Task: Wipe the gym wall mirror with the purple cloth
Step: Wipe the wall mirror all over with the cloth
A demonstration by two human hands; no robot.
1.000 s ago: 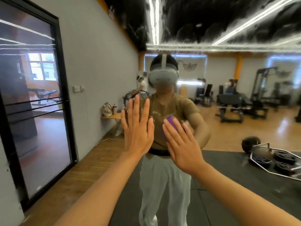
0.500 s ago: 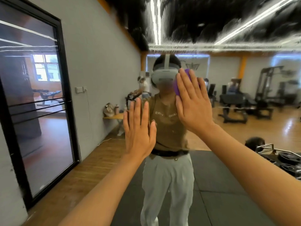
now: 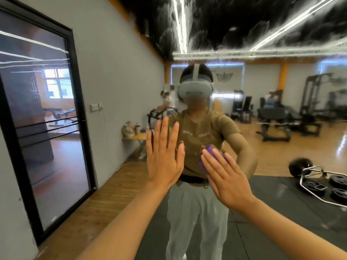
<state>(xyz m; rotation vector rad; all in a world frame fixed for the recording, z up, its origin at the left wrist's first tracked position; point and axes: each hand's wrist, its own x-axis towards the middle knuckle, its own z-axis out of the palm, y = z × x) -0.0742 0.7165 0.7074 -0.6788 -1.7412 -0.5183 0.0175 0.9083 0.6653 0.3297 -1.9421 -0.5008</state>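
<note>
The gym wall mirror [image 3: 277,158] fills the view ahead and reflects a person in a headset. My left hand [image 3: 163,158] lies flat against the glass at chest height, fingers spread, holding nothing. My right hand [image 3: 227,177] presses the purple cloth [image 3: 207,152] onto the mirror just right of the left hand, at the reflection's waist. Most of the cloth is hidden under my palm and fingers; only its upper left edge shows.
A black-framed glass door [image 3: 47,128] stands in the grey wall on the left. The mirror reflects a small table with bottles [image 3: 135,136], weight machines [image 3: 277,121], a hex bar with plates [image 3: 323,182] on black mats, and people at the back.
My right hand swept the cloth up to the reflection's head height, then back down to waist height. My left hand stayed pressed on the glass.
</note>
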